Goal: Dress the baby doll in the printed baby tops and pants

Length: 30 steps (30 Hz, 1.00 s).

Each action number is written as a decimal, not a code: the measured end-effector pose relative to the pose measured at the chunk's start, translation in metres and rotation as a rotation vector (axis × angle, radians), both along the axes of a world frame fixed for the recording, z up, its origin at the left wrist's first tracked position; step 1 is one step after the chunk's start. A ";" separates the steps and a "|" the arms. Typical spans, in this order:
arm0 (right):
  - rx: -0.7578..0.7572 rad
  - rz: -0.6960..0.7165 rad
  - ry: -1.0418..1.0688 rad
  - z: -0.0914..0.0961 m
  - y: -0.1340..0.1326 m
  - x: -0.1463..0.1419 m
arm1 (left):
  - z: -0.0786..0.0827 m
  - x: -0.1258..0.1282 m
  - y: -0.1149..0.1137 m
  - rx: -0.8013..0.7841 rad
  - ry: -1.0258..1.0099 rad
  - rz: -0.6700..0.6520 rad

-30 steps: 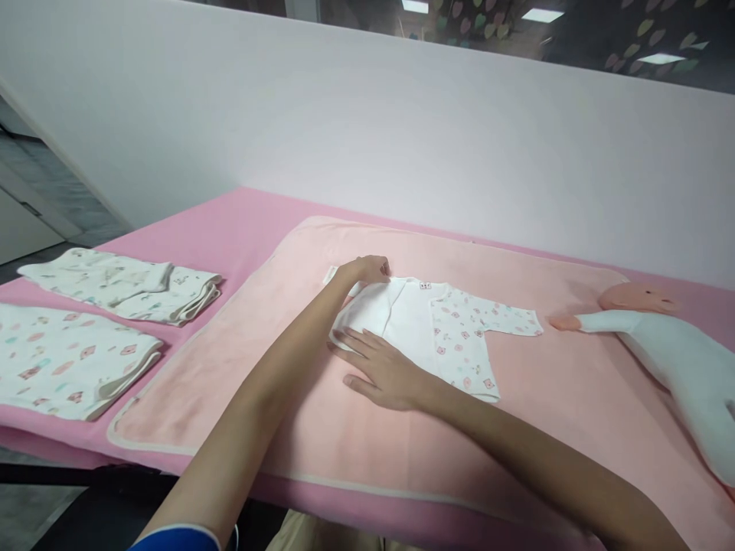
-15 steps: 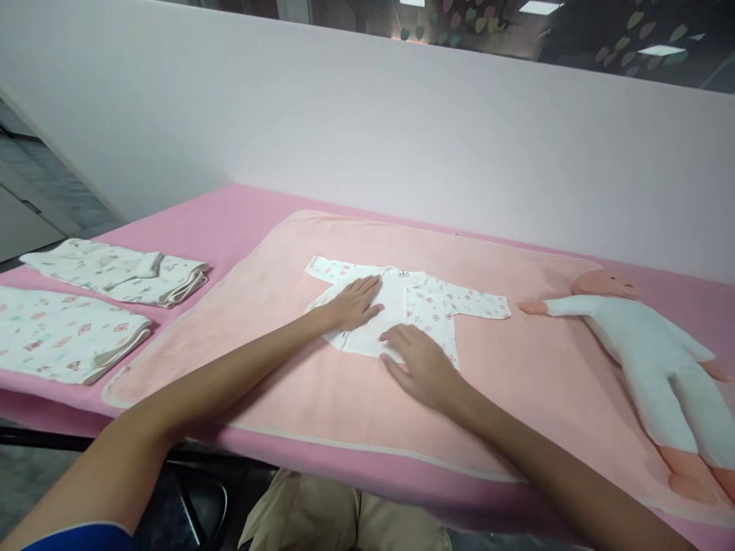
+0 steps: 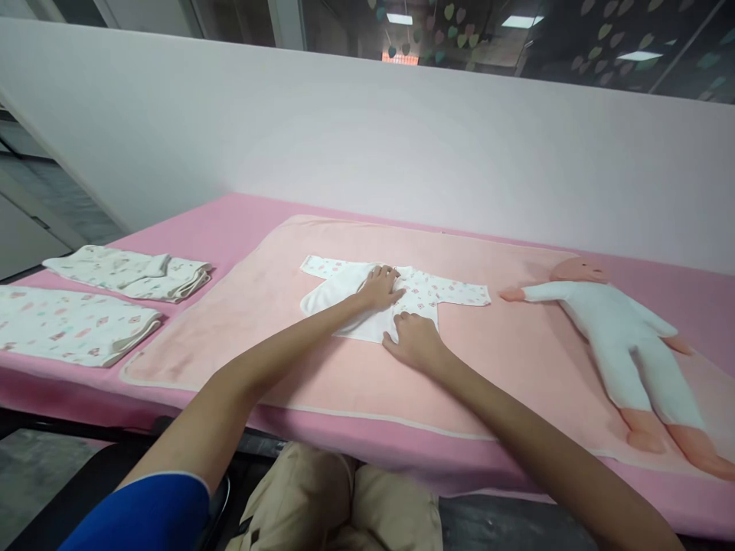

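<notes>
A white baby shirt (image 3: 423, 289) with small pink prints and long sleeves lies spread on the peach blanket (image 3: 241, 329). Its plain white flap (image 3: 328, 295) is turned out to the left. My left hand (image 3: 380, 288) rests on the middle of the shirt, fingers bent a little and thumb apart. Lower down, my right hand (image 3: 418, 340) is at the shirt's bottom edge, its fingers curled onto the cloth and their tips partly hidden. To the right, a baby doll (image 3: 614, 329) in a white suit lies on its back, one arm stretched toward the shirt's sleeve.
Two folded printed cloths, a nearer one (image 3: 74, 325) and a farther one (image 3: 129, 274), lie at the left on the pink table cover (image 3: 212, 222). A white partition (image 3: 367, 145) stands behind the table. A dark chair (image 3: 74, 490) is at the lower left.
My left hand has slid right across the shirt, and its fingers are more bent. The fingers of my right hand have curled in at the hem. The shirt's left flap now lies farther out.
</notes>
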State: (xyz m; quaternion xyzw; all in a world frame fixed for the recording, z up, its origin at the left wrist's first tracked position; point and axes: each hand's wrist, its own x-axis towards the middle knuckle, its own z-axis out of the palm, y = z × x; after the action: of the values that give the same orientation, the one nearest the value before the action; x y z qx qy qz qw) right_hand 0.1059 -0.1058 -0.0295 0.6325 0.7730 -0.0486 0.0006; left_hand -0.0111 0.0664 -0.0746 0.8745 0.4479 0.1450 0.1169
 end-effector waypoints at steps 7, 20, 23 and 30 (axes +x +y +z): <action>-0.013 -0.035 0.179 0.006 0.010 0.021 | 0.021 0.034 0.039 -0.153 -0.051 0.125; 0.283 -0.398 0.399 -0.020 -0.041 0.182 | 0.007 0.083 0.008 -0.210 -0.442 -0.074; 0.423 -0.138 0.367 -0.031 -0.052 0.179 | -0.006 0.072 -0.006 -0.023 -0.291 -0.142; 0.059 0.327 0.339 -0.040 -0.059 0.158 | -0.010 0.064 -0.008 -0.034 0.003 -0.124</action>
State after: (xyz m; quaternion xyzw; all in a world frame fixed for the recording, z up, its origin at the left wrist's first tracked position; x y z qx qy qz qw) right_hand 0.2638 -0.1651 -0.0694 0.4813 0.8554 -0.1307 -0.1400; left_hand 0.0531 0.0588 -0.0845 0.8987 0.3953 0.1286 0.1401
